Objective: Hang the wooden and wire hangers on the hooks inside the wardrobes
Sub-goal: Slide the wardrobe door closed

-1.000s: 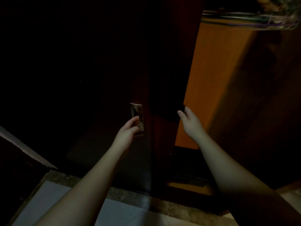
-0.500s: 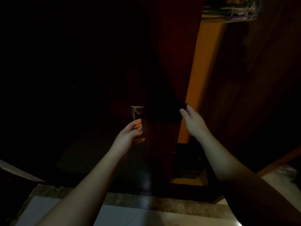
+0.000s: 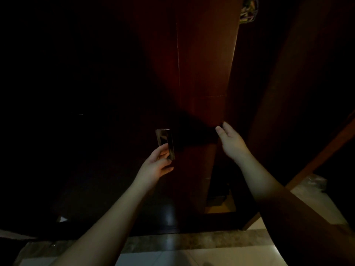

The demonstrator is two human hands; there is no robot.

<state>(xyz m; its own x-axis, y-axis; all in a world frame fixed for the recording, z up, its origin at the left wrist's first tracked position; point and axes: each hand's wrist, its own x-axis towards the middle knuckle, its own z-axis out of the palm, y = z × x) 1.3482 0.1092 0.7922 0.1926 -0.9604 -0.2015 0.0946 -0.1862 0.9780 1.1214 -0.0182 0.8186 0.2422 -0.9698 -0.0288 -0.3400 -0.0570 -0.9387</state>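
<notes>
My left hand [image 3: 156, 166] curls its fingers into the metal handle [image 3: 165, 143] recessed in the dark wardrobe door [image 3: 203, 73]; thumb and fingers pinch the lower part of the plate. My right hand [image 3: 231, 140] is spread, fingers straight, with the fingertips [image 3: 219, 129] laid against the right edge of that door, gripping nothing.

Handling, as judged from the scene: the door is a tall, rigid wooden panel, probably heavy and slow to start moving. The handle is polished metal, shallow and likely slippery, so the hold belongs deep in the recess rather than on its rim. The panel edge gives the right hand a flat, stiff face to push on; keep fingertips out of the narrow gap on the right.

Location of the hangers: none is in either hand. A tangle of coloured wire [image 3: 248, 10] shows at the far upper right, past the door edge; it may be wire hangers, but the light is too low to confirm. Wooden hangers and hooks are not visible. The tiled floor [image 3: 192, 256] lies near my feet.
</notes>
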